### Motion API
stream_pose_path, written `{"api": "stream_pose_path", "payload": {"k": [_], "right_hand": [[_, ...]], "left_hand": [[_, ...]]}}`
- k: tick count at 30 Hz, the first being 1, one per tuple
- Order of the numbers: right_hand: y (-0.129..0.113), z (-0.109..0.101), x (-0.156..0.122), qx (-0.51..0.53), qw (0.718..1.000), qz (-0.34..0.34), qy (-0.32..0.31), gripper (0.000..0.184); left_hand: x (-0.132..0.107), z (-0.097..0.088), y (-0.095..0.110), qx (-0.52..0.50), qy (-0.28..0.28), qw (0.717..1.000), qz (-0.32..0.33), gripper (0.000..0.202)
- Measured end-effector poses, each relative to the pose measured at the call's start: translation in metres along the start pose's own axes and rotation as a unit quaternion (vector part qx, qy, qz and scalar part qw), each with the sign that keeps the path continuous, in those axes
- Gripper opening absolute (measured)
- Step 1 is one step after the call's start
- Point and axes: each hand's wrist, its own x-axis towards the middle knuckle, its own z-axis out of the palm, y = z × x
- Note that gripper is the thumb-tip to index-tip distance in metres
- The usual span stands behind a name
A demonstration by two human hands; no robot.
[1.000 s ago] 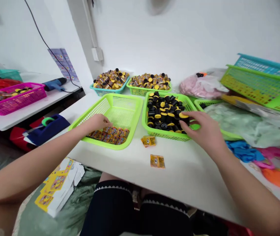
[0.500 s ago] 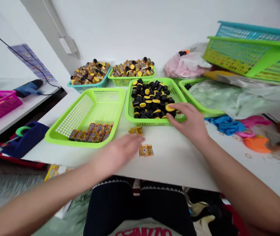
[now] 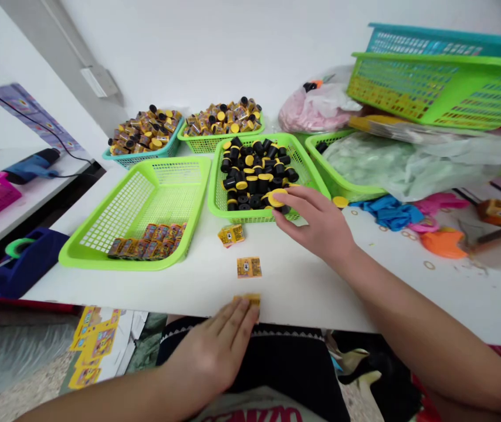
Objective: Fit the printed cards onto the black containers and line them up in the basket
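Black canisters (image 3: 254, 170) fill a green basket (image 3: 250, 215); the right hand (image 3: 316, 225) pinches a yellow cap (image 3: 277, 197), the left hand (image 3: 215, 346) lies spread on a packet (image 3: 246, 300).

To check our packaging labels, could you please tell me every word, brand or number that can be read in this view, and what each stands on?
Red lettering on the white shirt: cut off by the picture's edge, unreadable.
Printed yellow packet on the table: too small to read.
Yellow printed cards on the floor: too blurred to read.
No other text can be read.
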Motion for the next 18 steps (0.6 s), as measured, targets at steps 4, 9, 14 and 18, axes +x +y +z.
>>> {"api": "stream_pose_path", "payload": {"k": [4, 9, 14, 18], "right_hand": [[0.003, 0.005, -0.001, 0.003, 1.000, -0.008, -0.003, 0.027], [0.011, 0.003, 0.001, -0.032, 0.999, -0.029, 0.018, 0.025], [0.004, -0.002, 0.003, -0.026, 0.999, 0.011, 0.023, 0.024], [-0.005, -0.002, 0.003, 0.115, 0.987, 0.097, 0.062, 0.038]], "left_hand": [[0.025, 0.019, -0.036, -0.005, 0.045, 0.999, -0.025, 0.039], [0.034, 0.038, -0.053, -0.187, -0.064, 0.966, -0.166, 0.022], [0.038, 0.020, -0.065, -0.354, -0.032, 0.901, -0.248, 0.024], [0.065, 0.003, -0.079, -0.354, 0.069, 0.902, -0.239, 0.015]]}}
